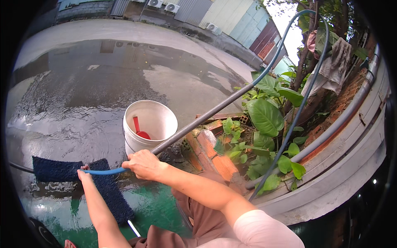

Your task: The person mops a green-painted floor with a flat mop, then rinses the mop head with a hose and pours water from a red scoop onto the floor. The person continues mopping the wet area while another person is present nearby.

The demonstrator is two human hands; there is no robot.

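My right hand (144, 164) is wrapped round a hose where a thick grey length (206, 118) meets a light blue length (107, 171). The blue length runs left to my left hand (84, 171), whose fingers close on its end. A dark blue shaggy mat (56, 169) lies behind and left of that hand on the wet ground. Another dark blue strip (112, 198) stretches toward me beside my left forearm. Just beyond my right hand stands a white bucket (131, 140) with a red scoop (140, 131) inside. Whether water leaves the hose does not show.
On the right, the blue hose (317, 68) loops over a tree and drops past broad-leaved plants (265, 117) and loose bricks (225, 166). A grey pipe (343, 120) follows the ledge there. Wet concrete (111, 82) spreads ahead; green floor (159, 206) lies near my legs.
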